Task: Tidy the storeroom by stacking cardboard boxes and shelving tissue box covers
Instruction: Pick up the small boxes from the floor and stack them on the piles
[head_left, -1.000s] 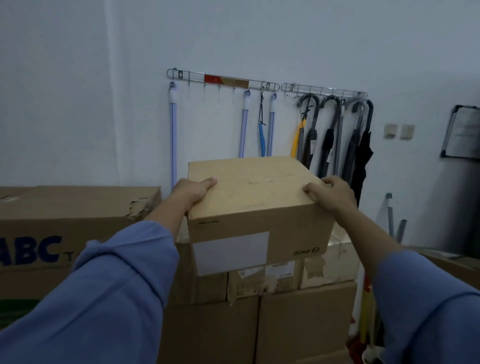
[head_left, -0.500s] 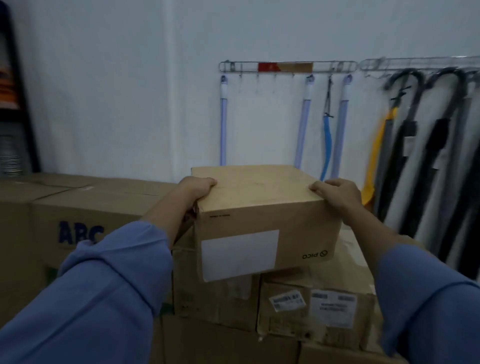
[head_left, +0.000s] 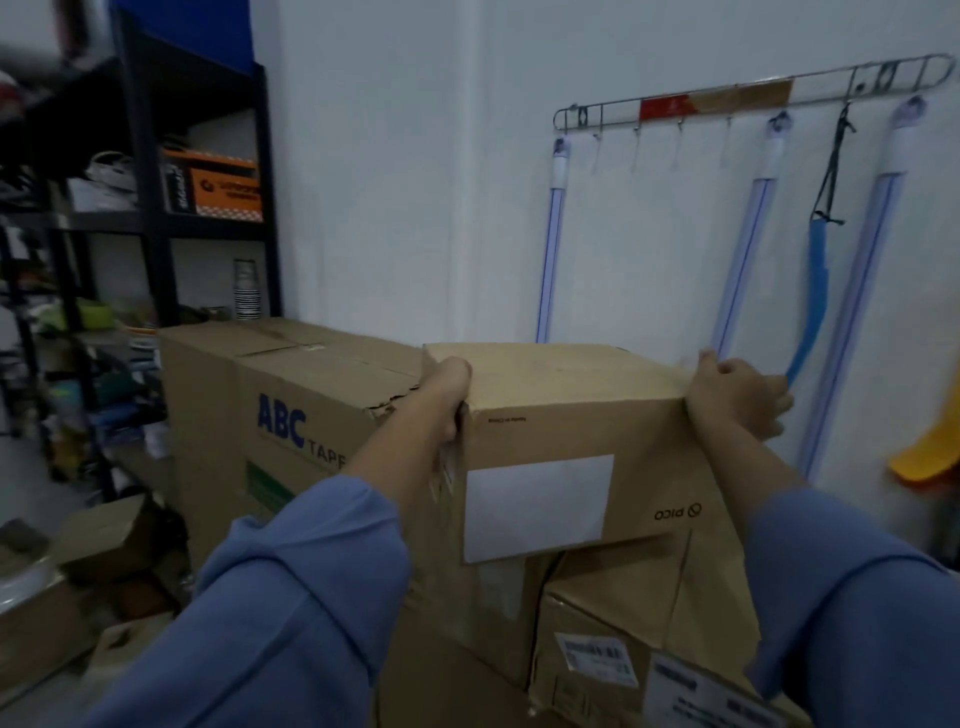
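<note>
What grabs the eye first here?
The cardboard box dead centre, gripped at its top side edges by the left hand and right hand, with a blank white label on its near face. Left of it stands a bigger box printed ABC. Behind at right, a metal rail holds hanging blue-and-white poles.

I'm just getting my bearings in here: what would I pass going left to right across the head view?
Black shelving → ABC carton → left hand → small cardboard box → right hand → blue strap → yellow object
</note>
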